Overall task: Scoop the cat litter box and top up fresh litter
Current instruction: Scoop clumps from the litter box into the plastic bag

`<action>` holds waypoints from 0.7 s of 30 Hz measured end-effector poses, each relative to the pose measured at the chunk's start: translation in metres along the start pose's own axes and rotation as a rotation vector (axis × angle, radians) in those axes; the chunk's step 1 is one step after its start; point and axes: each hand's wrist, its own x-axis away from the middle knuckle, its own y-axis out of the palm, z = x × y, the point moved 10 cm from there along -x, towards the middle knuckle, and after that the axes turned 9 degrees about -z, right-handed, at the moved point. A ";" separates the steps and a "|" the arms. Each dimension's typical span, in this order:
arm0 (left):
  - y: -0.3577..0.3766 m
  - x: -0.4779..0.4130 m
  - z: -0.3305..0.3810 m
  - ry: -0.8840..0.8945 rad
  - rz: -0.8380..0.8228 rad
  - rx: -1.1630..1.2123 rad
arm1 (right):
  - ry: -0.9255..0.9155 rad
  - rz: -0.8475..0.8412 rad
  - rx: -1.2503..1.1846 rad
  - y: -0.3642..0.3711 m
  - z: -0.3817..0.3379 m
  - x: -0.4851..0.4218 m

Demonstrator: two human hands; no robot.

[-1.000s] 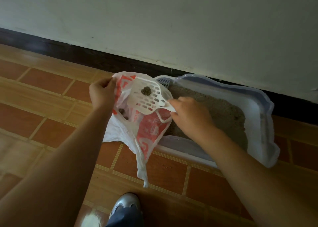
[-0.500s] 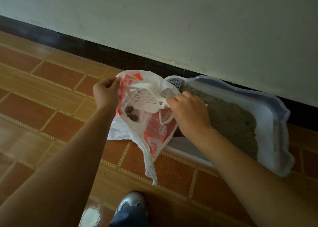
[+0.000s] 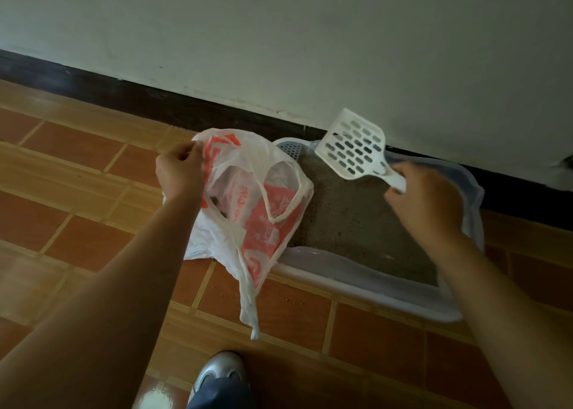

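Right hand (image 3: 424,204) raises scoop (image 3: 353,148), left hand (image 3: 179,176) pinches bag (image 3: 248,210)

The left hand (image 3: 179,176) pinches the rim of a white and red plastic bag (image 3: 248,210), holding it open. The right hand (image 3: 424,197) grips the handle of a white slotted scoop (image 3: 353,148), raised over the grey litter (image 3: 350,219) in the litter box (image 3: 356,281) below both hands.

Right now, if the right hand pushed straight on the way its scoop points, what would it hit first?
Probably the wall. The right hand holds the scoop over the litter box, tipped toward that wall. Depth is unclear.
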 end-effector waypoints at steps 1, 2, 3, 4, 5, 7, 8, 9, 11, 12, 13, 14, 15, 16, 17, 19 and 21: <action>0.003 0.001 0.001 0.004 -0.001 -0.005 | 0.023 -0.073 0.059 0.005 0.010 0.000; 0.007 0.001 0.002 0.008 -0.002 -0.011 | 0.023 -0.151 0.120 0.012 0.017 0.003; 0.010 0.002 0.003 0.015 -0.003 -0.020 | 0.007 -0.232 0.176 0.019 0.020 0.006; 0.013 0.003 0.004 0.022 -0.002 -0.030 | -0.017 -0.306 0.228 0.027 0.021 0.010; 0.015 0.004 0.005 0.028 0.001 -0.038 | -0.042 -0.368 0.272 0.034 0.022 0.014; 0.021 0.006 0.006 0.032 0.005 -0.044 | -0.080 -0.452 0.334 0.044 0.022 0.020; 0.023 0.007 0.007 0.030 0.005 -0.045 | -0.090 -0.473 0.356 0.047 0.023 0.022; 0.025 0.007 0.007 0.030 0.004 -0.045 | -0.093 -0.489 0.371 0.050 0.024 0.024; 0.027 0.007 0.008 0.033 0.009 -0.050 | -0.091 -0.520 0.395 0.054 0.028 0.028; 0.026 0.007 0.009 0.038 0.017 -0.056 | -0.097 -0.537 0.414 0.057 0.029 0.030; 0.025 0.007 0.009 0.042 0.030 -0.062 | -0.110 -0.552 0.435 0.060 0.029 0.032; 0.023 0.007 0.009 0.045 0.046 -0.062 | -0.123 -0.562 0.450 0.064 0.029 0.034; 0.021 0.007 0.009 0.044 0.061 -0.057 | -0.133 -0.565 0.453 0.067 0.028 0.036; 0.019 0.007 0.009 0.041 0.077 -0.051 | -0.138 -0.568 0.450 0.070 0.027 0.038; 0.016 0.007 0.009 0.038 0.094 -0.043 | -0.139 -0.570 0.440 0.073 0.026 0.039; 0.009 0.005 0.007 0.030 0.124 -0.022 | -0.131 -0.586 0.413 0.078 0.025 0.041; 0.004 0.004 0.005 0.025 0.145 0.001 | -0.125 -0.599 0.398 0.081 0.024 0.042</action>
